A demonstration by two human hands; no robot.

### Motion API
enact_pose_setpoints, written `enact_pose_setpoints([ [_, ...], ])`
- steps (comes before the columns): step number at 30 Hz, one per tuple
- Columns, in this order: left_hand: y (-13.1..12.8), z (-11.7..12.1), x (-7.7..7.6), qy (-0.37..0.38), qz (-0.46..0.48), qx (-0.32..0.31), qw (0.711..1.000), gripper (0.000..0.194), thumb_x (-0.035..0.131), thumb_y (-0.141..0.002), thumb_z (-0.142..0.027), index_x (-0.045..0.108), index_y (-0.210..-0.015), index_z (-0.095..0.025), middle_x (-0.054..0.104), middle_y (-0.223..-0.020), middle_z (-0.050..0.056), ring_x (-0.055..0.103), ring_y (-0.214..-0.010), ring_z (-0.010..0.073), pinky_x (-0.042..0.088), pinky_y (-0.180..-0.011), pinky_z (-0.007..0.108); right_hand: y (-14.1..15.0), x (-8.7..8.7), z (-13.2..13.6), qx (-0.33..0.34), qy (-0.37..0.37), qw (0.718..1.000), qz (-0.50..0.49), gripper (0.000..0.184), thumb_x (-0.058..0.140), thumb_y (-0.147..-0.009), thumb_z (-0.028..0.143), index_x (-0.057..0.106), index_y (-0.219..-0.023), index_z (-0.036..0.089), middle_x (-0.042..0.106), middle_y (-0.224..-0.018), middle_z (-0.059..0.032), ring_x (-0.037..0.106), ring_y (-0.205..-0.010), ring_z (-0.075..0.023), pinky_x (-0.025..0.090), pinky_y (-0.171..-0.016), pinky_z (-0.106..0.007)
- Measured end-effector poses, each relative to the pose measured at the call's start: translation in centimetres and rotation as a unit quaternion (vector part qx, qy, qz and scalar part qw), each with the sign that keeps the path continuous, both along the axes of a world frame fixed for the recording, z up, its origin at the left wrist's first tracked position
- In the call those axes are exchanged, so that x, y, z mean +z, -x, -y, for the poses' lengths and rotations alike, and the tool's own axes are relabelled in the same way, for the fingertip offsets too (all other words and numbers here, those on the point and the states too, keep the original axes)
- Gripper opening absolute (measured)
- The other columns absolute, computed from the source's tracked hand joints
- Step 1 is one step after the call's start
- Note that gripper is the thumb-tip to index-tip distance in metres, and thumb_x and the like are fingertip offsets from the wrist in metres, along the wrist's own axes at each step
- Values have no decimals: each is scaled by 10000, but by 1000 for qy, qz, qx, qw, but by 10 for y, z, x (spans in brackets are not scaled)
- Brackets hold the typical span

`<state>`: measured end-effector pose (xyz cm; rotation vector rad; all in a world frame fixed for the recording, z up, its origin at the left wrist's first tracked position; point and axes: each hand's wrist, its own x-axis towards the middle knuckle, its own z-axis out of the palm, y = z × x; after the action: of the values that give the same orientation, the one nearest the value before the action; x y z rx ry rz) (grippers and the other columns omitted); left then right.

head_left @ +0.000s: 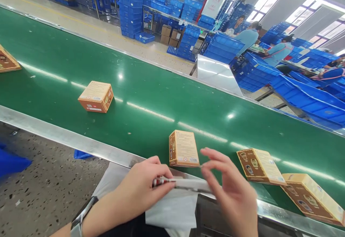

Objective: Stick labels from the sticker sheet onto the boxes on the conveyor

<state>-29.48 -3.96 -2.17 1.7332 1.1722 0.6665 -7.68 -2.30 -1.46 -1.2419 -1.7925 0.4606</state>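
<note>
In the head view my left hand (pixel 151 181) pinches a thin, flat item (pixel 188 184) between thumb and fingers. It is seen edge-on, red-brown near the fingers and pale further right; blur hides its exact kind. My right hand (pixel 231 186) is at the item's far end, thumb and index tips close together, another finger stretched out. Whatever lies between those tips is too blurred to tell. Just beyond both hands, a small brown and cream printed box (pixel 185 147) stands on the green conveyor belt (pixel 145 86).
More such boxes sit on the belt: one (pixel 97 95) to the left, one cut off at the left edge (pixel 7 60), and two (pixel 260 165) (pixel 314 197) touching at right. A metal rail (pixel 54 134) edges the belt. Blue crates (pixel 130 7) and seated people (pixel 246 37) are beyond.
</note>
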Motion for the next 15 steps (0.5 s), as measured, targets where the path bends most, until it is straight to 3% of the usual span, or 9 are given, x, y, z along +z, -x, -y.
enact_pose_setpoints([
  [2, -1, -1, -7, -138, -18, -65, 988, 115, 620, -884, -182, 700, -802, -200, 744, -1073, 62, 636, -996, 219, 509, -854, 324, -7, -6, -13, -83, 131, 981, -115, 197, 677, -861, 410, 694, -817, 219, 730, -1164, -105, 699, -1026, -267, 568, -838, -398],
  [5, -9, -7, -19, -270, -75, -128, 951, 137, 617, -890, -140, 693, -784, -181, 555, -1452, 89, 451, -1373, 309, 358, -1129, 471, -12, -16, -33, -116, 270, 930, -221, 387, 732, -752, 563, 730, -898, 204, 669, -1294, -125, 700, -1001, -283, 550, -876, -434],
  [8, -20, -15, -29, -292, -120, -156, 936, 156, 618, -878, -122, 688, -748, -171, 440, -1546, 80, 363, -1446, 325, 270, -1193, 518, -11, -22, -44, -113, 319, 906, -252, 458, 780, -656, 605, 742, -843, 188, 669, -1293, -129, 687, -997, -294, 546, -862, -423],
  [11, -27, -19, -33, -286, -130, -166, 935, 161, 611, -876, -115, 692, -748, -169, 437, -1547, 77, 371, -1444, 313, 296, -1185, 517, -8, -22, -45, -122, 317, 901, -269, 467, 816, -605, 589, 757, -828, 183, 729, -1161, -122, 666, -1036, -298, 543, -861, -393],
  [15, -35, -19, -33, -278, -139, -172, 935, 147, 630, -872, -139, 698, -749, -181, 411, -1563, 60, 357, -1454, 301, 307, -1178, 520, -9, -22, -40, -146, 316, 890, -294, 442, 828, -596, 562, 758, -823, 189, 748, -1080, -97, 680, -930, -269, 554, -782, -359],
])
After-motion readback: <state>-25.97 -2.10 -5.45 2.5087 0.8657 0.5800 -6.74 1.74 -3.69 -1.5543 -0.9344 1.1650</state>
